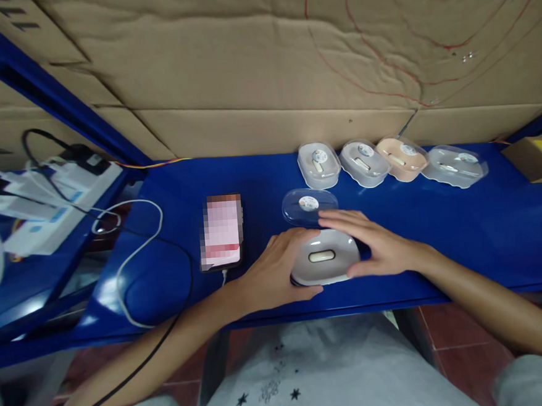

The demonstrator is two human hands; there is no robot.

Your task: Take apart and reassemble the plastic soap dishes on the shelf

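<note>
A grey oval plastic dish with a dark-rimmed, cream-coloured insert in its middle sits near the front of the blue shelf. My left hand wraps its left side, thumb at the front edge and fingers at the back. On the other side, my right hand spans the dish, thumb at the right front rim and fingers along the back. Just behind the dish lies a clear oval lid with a round white label; my right fingertips overlap its front part.
Several lidded boxes, among them a grey one and a peach one, line the back by the cardboard wall. A phone on a white cable lies left. Further left are a loaded power strip and loose cables. A cardboard box stands far right.
</note>
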